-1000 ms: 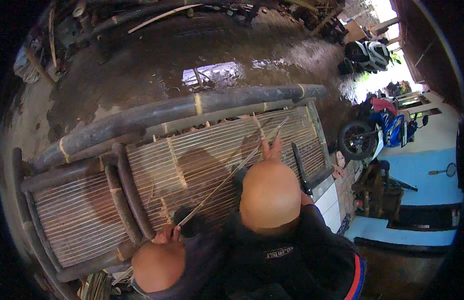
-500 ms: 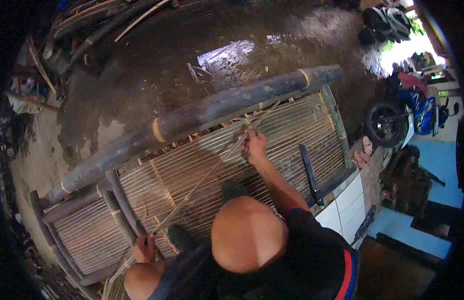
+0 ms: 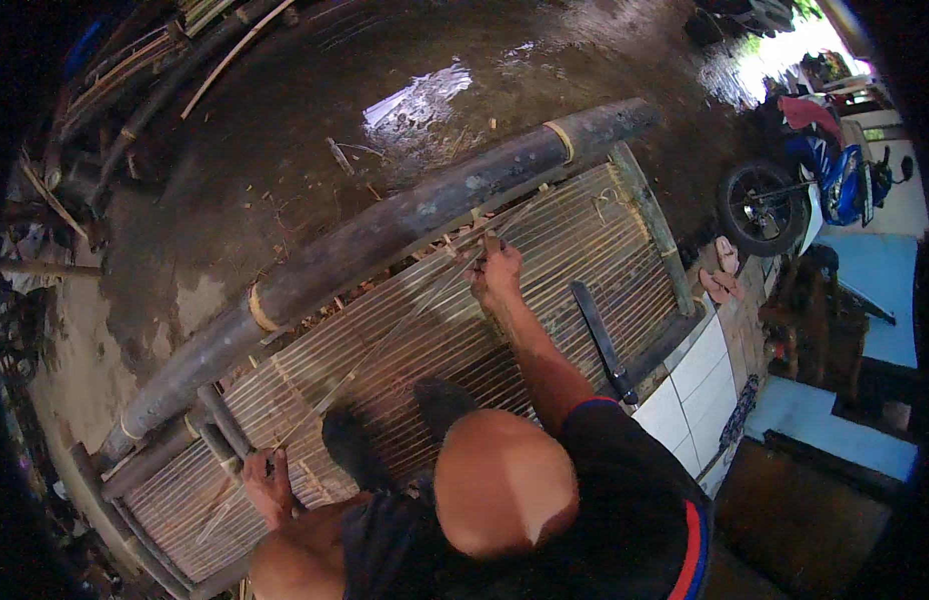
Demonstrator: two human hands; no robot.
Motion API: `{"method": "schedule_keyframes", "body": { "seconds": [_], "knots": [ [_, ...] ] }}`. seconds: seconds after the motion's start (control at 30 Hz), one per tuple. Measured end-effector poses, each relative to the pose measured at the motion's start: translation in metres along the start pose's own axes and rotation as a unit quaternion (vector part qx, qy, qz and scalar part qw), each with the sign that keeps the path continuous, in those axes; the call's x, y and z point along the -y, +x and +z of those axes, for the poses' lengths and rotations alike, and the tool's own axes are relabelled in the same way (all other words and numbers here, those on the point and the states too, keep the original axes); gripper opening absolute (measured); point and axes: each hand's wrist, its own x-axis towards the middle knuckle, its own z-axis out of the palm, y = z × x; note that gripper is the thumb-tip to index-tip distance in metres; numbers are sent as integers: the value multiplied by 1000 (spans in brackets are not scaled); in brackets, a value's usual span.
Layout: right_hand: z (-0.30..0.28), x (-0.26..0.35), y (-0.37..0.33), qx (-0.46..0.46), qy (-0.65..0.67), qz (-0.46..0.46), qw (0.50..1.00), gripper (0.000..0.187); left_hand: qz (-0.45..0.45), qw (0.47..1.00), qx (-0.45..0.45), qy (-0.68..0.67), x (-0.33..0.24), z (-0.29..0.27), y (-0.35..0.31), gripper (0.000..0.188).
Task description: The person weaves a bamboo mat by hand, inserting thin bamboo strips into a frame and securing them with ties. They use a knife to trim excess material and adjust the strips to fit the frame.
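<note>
A bamboo bench frame with a seat of thin slats lies below me. A thin pale strip, like split bamboo or rattan, runs diagonally over the slats between my hands. My right hand is closed on its upper end, close to the thick dark bamboo pole along the far side. At the lower left, my left hand pinches the strip's other part, beside a short dark post. A long dark-bladed knife rests on the slats right of my right forearm.
My dark-clad feet are on the slats. White tiles border the bench at right, with pink sandals and a blue motorbike beyond. Bamboo poles are heaped at the far left, across the wet dark floor.
The view has shifted, so the bench sits further left. Both hands keep hold of the strip; my left hand has moved a little further up along the short post.
</note>
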Motion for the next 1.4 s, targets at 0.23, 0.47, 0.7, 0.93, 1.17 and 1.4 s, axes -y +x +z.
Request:
{"method": "schedule_keyframes", "body": {
  "seconds": [0.23, 0.47, 0.7, 0.93, 1.17, 1.4],
  "knots": [
    [-39, 38, 54, -90, -36, -4, 995, 28, 29, 990, 48, -126, -36, 42, 52, 20],
    [-22, 54, 73, -18, 76, 14, 997, 22, 100, 987, 39, -118, -82, 53, 106, 20],
    [-34, 59, 103, -63, 98, -7, 993, 21, 160, 979, 15, -126, -106, 60, 141, 21],
    [-23, 56, 109, -61, 133, -6, 989, 27, 148, 985, 9, -87, -105, 60, 153, 19],
    [-42, 58, 119, -43, 196, -38, 979, 26, 151, 982, 6, -113, -120, 57, 158, 17],
    [-14, 65, 80, -66, -20, 1, 998, 30, 168, 984, 6, -56, -139, 86, 168, 20]
  ]
}}
